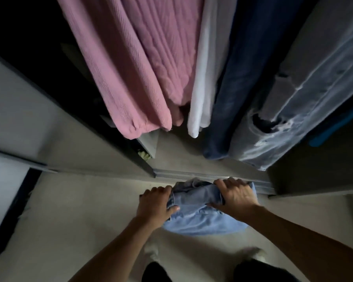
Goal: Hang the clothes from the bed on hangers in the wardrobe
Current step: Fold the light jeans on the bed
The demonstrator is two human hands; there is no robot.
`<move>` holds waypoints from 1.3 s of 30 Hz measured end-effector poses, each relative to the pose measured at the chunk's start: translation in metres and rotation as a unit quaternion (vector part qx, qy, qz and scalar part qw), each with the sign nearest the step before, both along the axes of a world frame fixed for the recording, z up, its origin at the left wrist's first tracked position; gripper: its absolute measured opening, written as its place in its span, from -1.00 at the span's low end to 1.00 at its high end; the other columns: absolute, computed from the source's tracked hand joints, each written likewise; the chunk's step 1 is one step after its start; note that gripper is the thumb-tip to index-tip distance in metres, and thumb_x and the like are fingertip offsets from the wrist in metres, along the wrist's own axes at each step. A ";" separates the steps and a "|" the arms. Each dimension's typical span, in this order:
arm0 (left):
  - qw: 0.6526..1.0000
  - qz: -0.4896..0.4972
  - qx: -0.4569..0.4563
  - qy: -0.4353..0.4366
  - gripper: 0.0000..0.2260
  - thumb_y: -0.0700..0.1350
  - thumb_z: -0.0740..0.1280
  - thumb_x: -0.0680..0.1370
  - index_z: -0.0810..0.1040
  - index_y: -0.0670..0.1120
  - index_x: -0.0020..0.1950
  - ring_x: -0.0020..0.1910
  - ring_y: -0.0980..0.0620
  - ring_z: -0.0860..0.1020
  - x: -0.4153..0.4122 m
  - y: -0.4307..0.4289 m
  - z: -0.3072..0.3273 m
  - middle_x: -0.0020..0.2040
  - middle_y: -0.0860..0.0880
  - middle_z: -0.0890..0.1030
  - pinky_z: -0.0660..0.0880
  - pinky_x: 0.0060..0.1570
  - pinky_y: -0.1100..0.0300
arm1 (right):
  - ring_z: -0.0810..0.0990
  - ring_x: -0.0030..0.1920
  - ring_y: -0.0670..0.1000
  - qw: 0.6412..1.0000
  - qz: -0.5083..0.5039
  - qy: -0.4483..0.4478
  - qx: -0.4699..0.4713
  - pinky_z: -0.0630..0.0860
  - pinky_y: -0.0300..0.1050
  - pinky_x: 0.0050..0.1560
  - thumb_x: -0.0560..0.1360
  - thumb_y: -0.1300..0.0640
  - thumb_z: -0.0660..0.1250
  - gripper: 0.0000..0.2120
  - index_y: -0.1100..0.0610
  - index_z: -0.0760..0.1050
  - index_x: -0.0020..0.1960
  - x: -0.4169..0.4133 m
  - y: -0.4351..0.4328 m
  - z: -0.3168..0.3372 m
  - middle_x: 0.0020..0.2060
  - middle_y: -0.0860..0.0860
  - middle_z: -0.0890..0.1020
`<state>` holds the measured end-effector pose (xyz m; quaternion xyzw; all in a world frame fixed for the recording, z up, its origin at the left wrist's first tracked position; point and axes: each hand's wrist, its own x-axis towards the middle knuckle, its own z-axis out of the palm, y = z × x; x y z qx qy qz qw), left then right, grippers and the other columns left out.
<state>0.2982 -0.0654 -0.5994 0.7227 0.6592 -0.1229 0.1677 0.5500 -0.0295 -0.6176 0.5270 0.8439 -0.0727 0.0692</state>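
Jeans [200, 217], light blue and bunched, sit over the floor [90, 210] just short of the wardrobe's door track [192, 175]. The left hand [155, 204] grips one end and the right hand [235, 195] curls over the other. Ahead hang a pink sweater [120, 78], a white garment [204, 78], dark jeans [238, 88] and grey ripped jeans [293, 102], with a narrow gap between the pink and white hems.

We find no text, label, brand or number that can be read. The light denim garment [200, 218] gripped between our left hand [155, 202] and right hand [234, 197] shows no legible tag. Nor do the hanging clothes [130, 68] beyond the hands.
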 end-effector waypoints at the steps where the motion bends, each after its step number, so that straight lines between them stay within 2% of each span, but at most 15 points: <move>1: 1.000 -0.008 0.004 0.004 -0.55 0.28 0.28 0.47 0.36 0.03 0.21 0.07 -0.05 0.55 -0.010 0.013 -0.027 0.09 -0.01 0.58 0.43 0.01 0.09 | 0.61 -0.32 0.11 1.000 -0.016 -0.006 -0.003 0.50 -0.05 -0.34 0.16 -0.43 0.42 -0.38 0.04 0.49 -0.07 -0.010 0.007 -0.027 -0.33 0.04 0.61; 7: 0.996 -0.054 0.063 -0.027 -0.49 0.21 0.37 0.43 0.42 0.00 0.28 0.15 -0.14 0.54 -0.046 0.085 -0.186 0.13 -0.10 0.60 0.46 0.02 0.07 | 0.61 -0.30 0.16 0.997 -0.075 0.019 0.002 0.47 -0.05 -0.39 0.17 -0.30 0.51 -0.40 0.11 0.47 -0.05 -0.047 0.046 -0.184 -0.33 0.09 0.62; 10: 0.993 -0.075 0.068 -0.053 -0.49 0.24 0.37 0.40 0.42 0.00 0.24 0.13 -0.13 0.55 -0.056 0.121 -0.257 0.12 -0.10 0.60 0.49 0.02 0.06 | 0.60 -0.10 0.18 0.996 -0.086 0.030 0.013 0.46 -0.02 -0.23 0.31 -0.32 0.41 -0.41 0.12 0.43 0.07 -0.051 0.072 -0.247 -0.15 0.12 0.64; 13: 0.992 -0.068 0.093 -0.049 -0.50 0.24 0.38 0.41 0.42 0.00 0.21 0.12 -0.13 0.56 -0.059 0.154 -0.312 0.11 -0.09 0.61 0.49 -0.01 0.07 | 0.57 0.03 0.17 0.995 -0.085 0.039 0.043 0.43 -0.02 -0.12 0.37 -0.35 0.34 -0.40 0.10 0.36 0.14 -0.055 0.106 -0.296 -0.02 0.10 0.63; 18: 0.983 -0.029 0.179 -0.039 -0.52 0.25 0.37 0.42 0.42 0.03 0.22 0.14 -0.13 0.53 -0.059 0.211 -0.369 0.14 -0.06 0.59 0.42 0.04 0.07 | 0.56 0.10 0.17 0.988 -0.096 0.014 0.119 0.24 -0.05 -0.12 0.37 -0.40 0.31 -0.33 0.07 0.32 0.23 -0.062 0.168 -0.339 0.04 0.11 0.63; 20: 0.975 -0.021 0.215 -0.042 -0.53 0.23 0.37 0.44 0.42 0.02 0.24 0.14 -0.14 0.52 -0.058 0.225 -0.386 0.15 -0.08 0.57 0.40 0.06 0.06 | 0.54 0.15 0.16 0.985 -0.118 -0.002 0.129 0.32 -0.02 0.01 0.36 -0.41 0.29 -0.31 0.06 0.31 0.25 -0.064 0.186 -0.357 0.10 0.10 0.61; 22: 0.966 -0.011 0.255 -0.034 -0.46 0.19 0.36 0.46 0.36 0.00 0.36 0.19 -0.16 0.47 -0.058 0.230 -0.400 0.20 -0.11 0.51 0.39 0.12 0.02 | 0.47 0.21 0.17 0.977 -0.141 -0.010 0.161 0.31 0.06 0.17 0.38 -0.37 0.29 -0.32 0.05 0.32 0.31 -0.065 0.192 -0.375 0.20 0.10 0.55; 24: 0.956 -0.015 0.293 -0.011 -0.42 0.17 0.34 0.46 0.33 -0.02 0.41 0.18 -0.17 0.43 -0.058 0.224 -0.408 0.18 -0.13 0.47 0.38 0.12 -0.04 | 0.43 0.24 0.20 0.968 -0.153 0.005 0.200 0.30 0.13 0.21 0.43 -0.29 0.27 -0.36 0.06 0.32 0.38 -0.067 0.181 -0.386 0.26 0.11 0.49; 27: 0.942 -0.038 0.332 -0.028 -0.57 0.19 0.22 0.48 0.51 -0.02 0.23 0.06 -0.19 0.47 -0.050 0.191 -0.426 0.08 -0.13 0.50 0.41 0.03 -0.10 | 0.45 0.27 0.21 0.957 -0.151 0.087 0.233 0.35 0.21 0.23 0.50 -0.26 0.16 -0.47 0.04 0.42 0.34 -0.078 0.135 -0.407 0.29 0.13 0.49; 29: 0.956 -0.033 0.290 -0.025 -0.52 0.25 0.08 0.49 0.54 0.02 0.21 0.10 -0.18 0.48 -0.042 0.165 -0.443 0.15 -0.11 0.53 0.38 0.06 -0.13 | 0.40 0.37 0.21 0.964 -0.156 0.094 0.192 0.35 0.28 0.26 0.51 -0.31 0.08 -0.42 0.01 0.44 0.36 -0.085 0.105 -0.433 0.36 0.14 0.45; 30: 0.966 -0.023 0.256 -0.017 -0.46 0.29 0.02 0.50 0.51 0.04 0.28 0.18 -0.17 0.46 -0.040 0.157 -0.451 0.24 -0.11 0.51 0.36 0.11 -0.17 | 0.35 0.43 0.20 0.969 -0.161 0.085 0.166 0.33 0.31 0.29 0.51 -0.35 0.03 -0.38 0.00 0.40 0.41 -0.087 0.098 -0.446 0.41 0.14 0.41; 32: 0.979 -0.016 0.202 0.000 -0.37 0.32 -0.11 0.50 0.33 0.07 0.45 0.38 -0.15 0.31 -0.040 0.156 -0.461 0.45 -0.10 0.34 0.26 0.26 -0.23 | 0.23 0.49 0.18 0.975 -0.168 0.065 0.131 0.24 0.36 0.36 0.51 -0.38 -0.04 -0.32 -0.04 0.30 0.48 -0.088 0.100 -0.462 0.47 0.13 0.32; 34: 0.986 -0.027 0.165 0.001 -0.40 0.32 -0.09 0.55 0.14 0.07 0.53 0.50 -0.12 0.10 -0.040 0.174 -0.464 0.55 -0.08 0.13 0.14 0.37 -0.21 | 0.10 0.54 0.15 0.976 -0.175 0.052 0.118 0.10 0.36 0.42 0.51 -0.40 -0.12 -0.30 -0.07 0.17 0.53 -0.089 0.114 -0.465 0.52 0.12 0.21; 36: 0.988 -0.032 0.150 -0.009 -0.42 0.28 -0.02 0.58 0.07 0.07 0.55 0.53 -0.10 -0.01 -0.039 0.198 -0.462 0.57 -0.07 0.02 0.07 0.41 -0.18 | -0.09 0.57 0.11 0.978 -0.175 0.043 0.103 -0.08 0.31 0.47 0.51 -0.41 -0.20 -0.28 -0.10 -0.01 0.57 -0.093 0.133 -0.463 0.56 0.09 0.04; 39: 0.994 -0.013 0.110 -0.024 -0.44 0.26 -0.02 0.60 0.00 0.10 0.56 0.55 -0.06 -0.13 -0.047 0.232 -0.463 0.58 -0.03 -0.09 -0.01 0.45 -0.15 | -0.17 0.56 0.11 0.979 -0.181 0.041 0.086 -0.15 0.30 0.47 0.47 -0.40 -0.30 -0.26 -0.11 -0.12 0.57 -0.103 0.162 -0.459 0.57 0.07 -0.04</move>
